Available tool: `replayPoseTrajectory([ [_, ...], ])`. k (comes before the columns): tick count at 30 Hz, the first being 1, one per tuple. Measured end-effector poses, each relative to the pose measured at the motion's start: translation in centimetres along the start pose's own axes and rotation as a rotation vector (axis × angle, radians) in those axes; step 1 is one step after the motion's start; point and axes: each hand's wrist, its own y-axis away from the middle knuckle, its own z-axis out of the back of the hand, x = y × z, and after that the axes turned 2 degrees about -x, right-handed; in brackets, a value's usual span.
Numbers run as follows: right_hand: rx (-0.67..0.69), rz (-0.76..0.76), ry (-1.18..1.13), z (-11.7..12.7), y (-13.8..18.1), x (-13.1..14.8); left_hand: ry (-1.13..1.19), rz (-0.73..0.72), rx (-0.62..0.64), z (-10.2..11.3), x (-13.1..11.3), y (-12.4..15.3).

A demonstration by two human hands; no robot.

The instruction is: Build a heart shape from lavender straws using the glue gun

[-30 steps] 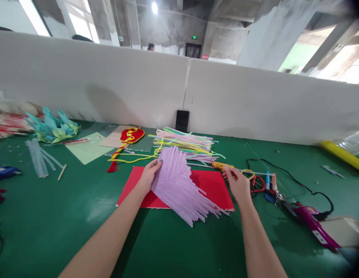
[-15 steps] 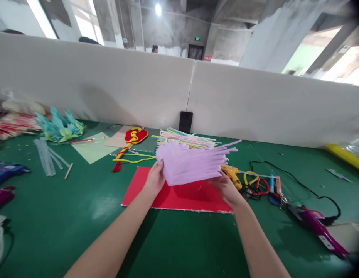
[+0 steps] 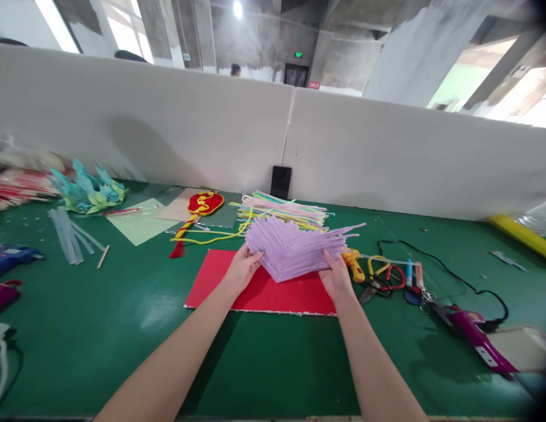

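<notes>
Between my hands is a purple V-shaped piece (image 3: 290,252) made of many pipe cleaners laid side by side, its point facing me and loose ends sticking out at the right. My left hand (image 3: 245,265) grips its left edge with the thumb on top. On its right part, my right hand (image 3: 335,274) has its thumb over the strands and its other fingers underneath. Below the piece lies a red board (image 3: 211,287) with a rough white front edge. A bundle of pastel pipe cleaners (image 3: 284,206) rests just behind it.
A black phone (image 3: 281,181) leans on the white partition (image 3: 189,129). To the right are a yellow glue gun (image 3: 354,265), scissors (image 3: 389,278) and a purple hot tool (image 3: 479,340) with a cord. On the left are a red tasselled ornament (image 3: 205,203), glue sticks (image 3: 67,235) and a turquoise paper piece (image 3: 90,190).
The purple piece has turned so its V shape faces up more fully. My right hand has come in from beneath, and its thumb now shows on top of the strands.
</notes>
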Motion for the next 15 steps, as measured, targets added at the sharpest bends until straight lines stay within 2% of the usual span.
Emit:
replayPoseTrajectory([
  [9, -0.016, 0.027, 0.131, -0.3, -0.2, -0.5, -0.168, -0.053, -0.039, 0.1, -0.6, -0.3],
  [15, -0.047, 0.107, 0.402, 0.1, -0.1, -0.1, -0.420, -0.168, -0.238, 1.5, -0.6, -1.3],
])
